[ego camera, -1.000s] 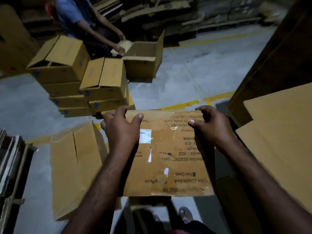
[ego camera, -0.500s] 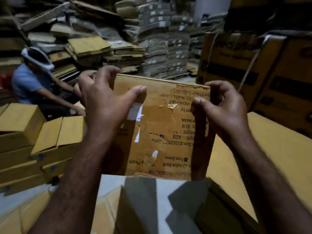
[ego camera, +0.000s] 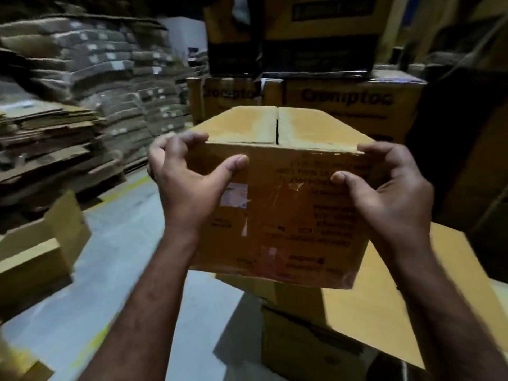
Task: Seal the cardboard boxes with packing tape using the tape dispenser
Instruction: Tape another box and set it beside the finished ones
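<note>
Out front, left hand point(ego camera: 189, 185) and right hand point(ego camera: 393, 196) are clamping the cardboard box point(ego camera: 288, 221) by its near corners; tipping it risks the seemingly untaped flaps point(ego camera: 247, 125) gaping.

- Single head-worn wide-angle view faces forward and slightly down, close over left hand point(ego camera: 189, 188), right hand point(ego camera: 390, 196) and cardboard box point(ego camera: 277, 215).
- Stacked cartons point(ego camera: 351, 105) sit farther back.

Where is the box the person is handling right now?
Head view, centre: the box is held up between the left hand and right hand, gripped at its upper corners, in front of stacked printed cartons.
</note>
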